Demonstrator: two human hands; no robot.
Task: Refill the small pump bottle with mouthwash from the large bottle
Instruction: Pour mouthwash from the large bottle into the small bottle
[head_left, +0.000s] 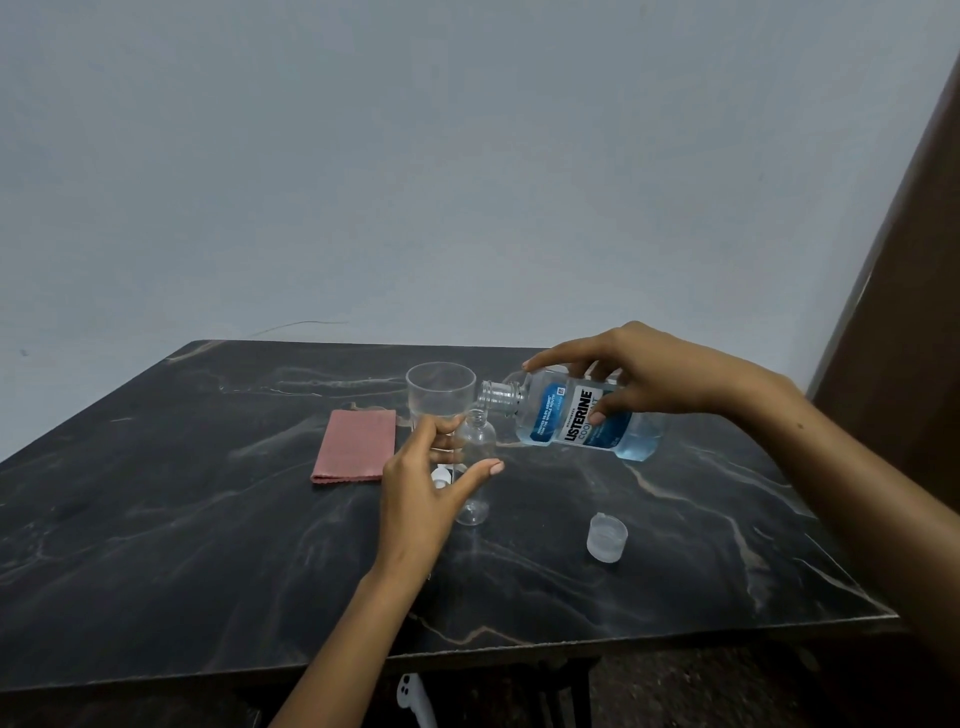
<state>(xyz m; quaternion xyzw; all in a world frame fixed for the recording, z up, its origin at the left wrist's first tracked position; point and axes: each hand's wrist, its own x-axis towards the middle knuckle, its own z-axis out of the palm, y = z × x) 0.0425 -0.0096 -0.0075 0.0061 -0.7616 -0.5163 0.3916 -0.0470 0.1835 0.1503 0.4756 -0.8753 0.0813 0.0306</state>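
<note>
Blue mouthwash in tipped large bottle (582, 418), clear small bottle (475, 467) empty

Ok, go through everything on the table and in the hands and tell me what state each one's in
Large clear mouthwash bottle with blue label: uncapped, tipped near horizontal, part full of blue liquid, in the right hand.
Small clear plastic bottle: upright, open, looks empty, steadied by the left hand.
Translucent cap: off, lying on the dark marble table.
Clear plastic cup: upright.
Pink cloth: folded flat.
White pump top: off, mostly hidden.
</note>
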